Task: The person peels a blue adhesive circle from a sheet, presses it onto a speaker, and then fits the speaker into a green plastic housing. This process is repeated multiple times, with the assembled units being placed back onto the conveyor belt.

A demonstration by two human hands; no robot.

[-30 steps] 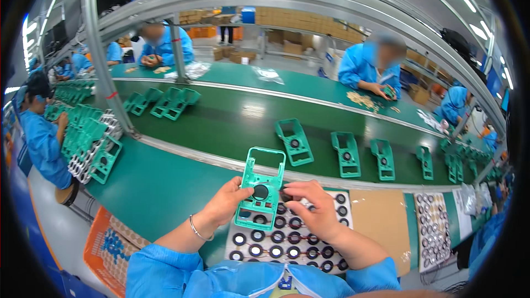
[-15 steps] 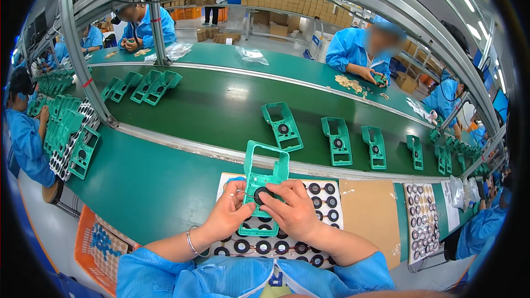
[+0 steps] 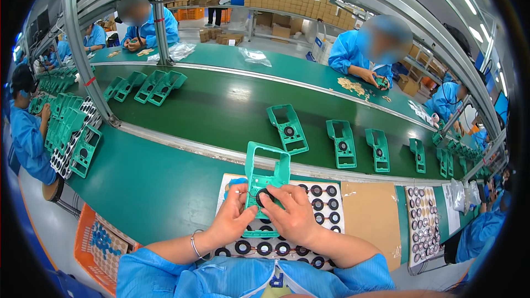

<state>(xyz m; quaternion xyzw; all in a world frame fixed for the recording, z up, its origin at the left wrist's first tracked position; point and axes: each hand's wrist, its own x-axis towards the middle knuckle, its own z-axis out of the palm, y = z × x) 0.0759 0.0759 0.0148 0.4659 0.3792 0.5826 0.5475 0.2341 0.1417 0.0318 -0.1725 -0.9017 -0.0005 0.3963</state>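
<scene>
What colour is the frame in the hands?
The frame is bluish green, best in the head view.

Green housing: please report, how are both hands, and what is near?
Left hand holding green housing. Right hand touching black round part within it. Pale board with more round parts lies beneath.

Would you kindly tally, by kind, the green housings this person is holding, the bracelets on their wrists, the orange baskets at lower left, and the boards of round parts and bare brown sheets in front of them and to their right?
Green housing: 1
Bracelet: 1
Orange basket: 1
Boards of round parts: 2
Bare brown sheet: 1
Total: 6
</scene>
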